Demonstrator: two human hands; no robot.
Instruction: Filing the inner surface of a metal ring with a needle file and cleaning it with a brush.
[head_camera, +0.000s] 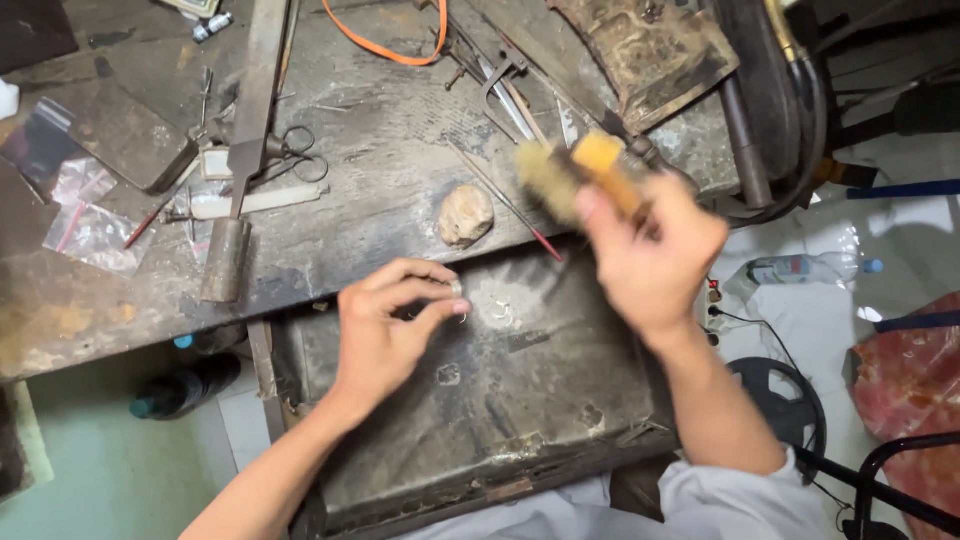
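My left hand (385, 325) hovers over a dark pulled-out drawer tray (520, 400) and pinches a small silver ring (457, 288) between thumb and fingertips. My right hand (655, 250) is raised above the tray's far edge and grips a brush (570, 175) with a yellow wooden handle and pale bristles. The brush is blurred and points left, a little above and to the right of the ring. A few small silvery pieces (500, 315) lie on the tray just right of my left fingertips.
A worn grey workbench (380, 200) carries a pale lump (465, 215), a long metal file (245, 150), small scissors (300, 155), plastic bags (90, 230), thin rods and an orange strap (390, 45). A plastic bottle (800, 268) and cables lie on the floor at right.
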